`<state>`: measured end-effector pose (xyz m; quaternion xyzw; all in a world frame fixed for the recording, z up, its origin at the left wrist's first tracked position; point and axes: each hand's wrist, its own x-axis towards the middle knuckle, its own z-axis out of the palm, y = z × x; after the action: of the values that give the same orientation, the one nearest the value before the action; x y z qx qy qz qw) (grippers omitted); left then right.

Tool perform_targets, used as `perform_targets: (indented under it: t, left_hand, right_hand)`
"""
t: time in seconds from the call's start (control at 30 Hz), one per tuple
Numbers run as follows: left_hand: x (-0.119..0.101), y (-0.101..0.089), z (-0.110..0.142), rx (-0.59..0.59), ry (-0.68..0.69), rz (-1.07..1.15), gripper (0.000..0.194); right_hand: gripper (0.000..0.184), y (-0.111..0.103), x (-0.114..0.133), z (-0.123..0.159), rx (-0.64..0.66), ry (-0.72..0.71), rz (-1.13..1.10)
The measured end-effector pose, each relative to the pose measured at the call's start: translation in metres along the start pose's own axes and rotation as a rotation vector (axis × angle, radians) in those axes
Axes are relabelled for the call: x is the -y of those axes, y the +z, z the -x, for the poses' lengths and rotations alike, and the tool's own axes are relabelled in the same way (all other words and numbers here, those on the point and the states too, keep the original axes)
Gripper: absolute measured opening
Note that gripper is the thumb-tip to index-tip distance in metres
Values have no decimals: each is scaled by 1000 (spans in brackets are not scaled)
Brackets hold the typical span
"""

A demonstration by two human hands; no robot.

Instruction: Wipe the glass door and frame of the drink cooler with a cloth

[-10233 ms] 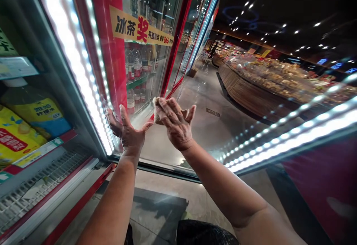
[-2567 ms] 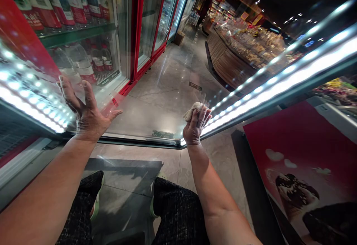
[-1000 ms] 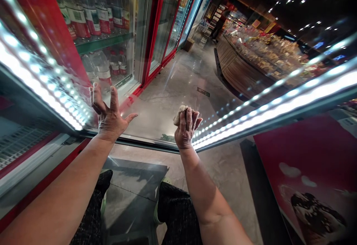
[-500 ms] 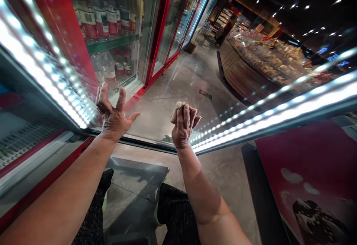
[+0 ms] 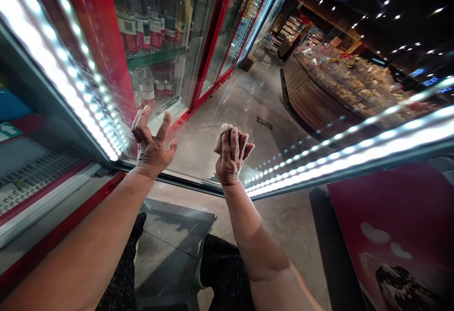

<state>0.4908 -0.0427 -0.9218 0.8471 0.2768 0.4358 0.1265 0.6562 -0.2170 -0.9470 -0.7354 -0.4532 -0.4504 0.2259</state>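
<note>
An open glass cooler door [image 5: 283, 126] stands before me, lit strips along its edges. My left hand [image 5: 151, 143] rests against the glass near the door's hinge side, fingers spread and slightly curled, holding nothing. My right hand [image 5: 232, 157] presses a small beige cloth [image 5: 220, 137] to the lower part of the glass, fingers closed around it. Both arms reach forward over my dark trousers [image 5: 227, 273].
The open cooler's wire shelf [image 5: 35, 178] and red sill lie at the left. Bottles [image 5: 145, 22] fill the red-framed cooler beyond. A wooden display island [image 5: 312, 103] with packaged goods flanks the shiny aisle. A red ice-cream poster [image 5: 390, 235] is at the lower right.
Over the last second my right hand has slid the cloth slightly up and left on the glass. My left hand shifted a little right, fingers curling more. The view tilted upward.
</note>
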Motion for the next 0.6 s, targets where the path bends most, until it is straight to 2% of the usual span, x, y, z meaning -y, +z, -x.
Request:
perform_targets:
  t: [0.13, 0.23, 0.4, 0.5, 0.6]
  left_hand:
    - [0, -2, -1, -18, 21, 32, 54]
    - [3, -3, -1, -6, 7, 37, 60]
    - [9, -1, 0, 33, -38, 39, 72]
    - [14, -1, 1, 37, -40, 41, 74]
    - [18, -2, 0, 50, -57, 59, 73]
  right_hand:
    - [57, 5, 8, 1, -67, -34, 30]
    - [58, 4, 11, 1, -69, -46, 50]
    - [61, -1, 14, -15, -72, -22, -13]
    - [62, 2, 16, -16, -139, -62, -46]
    - [59, 4, 20, -13, -118, -88, -57]
